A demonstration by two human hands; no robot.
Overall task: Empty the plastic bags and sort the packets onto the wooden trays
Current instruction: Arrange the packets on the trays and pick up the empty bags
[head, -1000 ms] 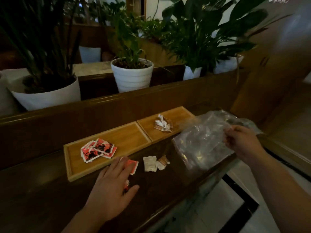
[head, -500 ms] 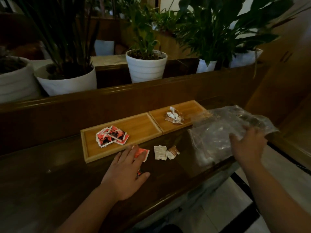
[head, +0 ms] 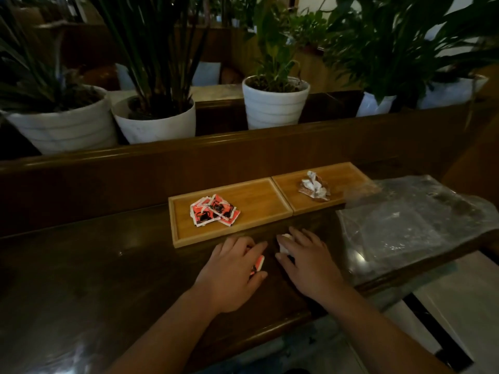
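Observation:
Two wooden trays sit side by side on the dark counter. The left tray (head: 259,211) carries a pile of red packets (head: 214,210). On the right tray (head: 348,179) lies a heap of white and brown packets (head: 313,188). The clear plastic bags (head: 413,214) lie flat at the right end of the counter. My left hand (head: 232,273) rests palm down on loose red packets (head: 258,264) in front of the left tray. Beside it, my right hand (head: 307,263) covers a white packet (head: 284,242), fingers curled over it.
A raised wooden ledge (head: 243,147) runs behind the trays, with several white plant pots (head: 274,103) and leafy plants beyond it. The counter's front edge (head: 283,322) drops to a pale floor at the lower right.
My right hand let go of the plastic bags and came left onto the white packets on the counter. My left hand stayed on the red packets. The camera turned left.

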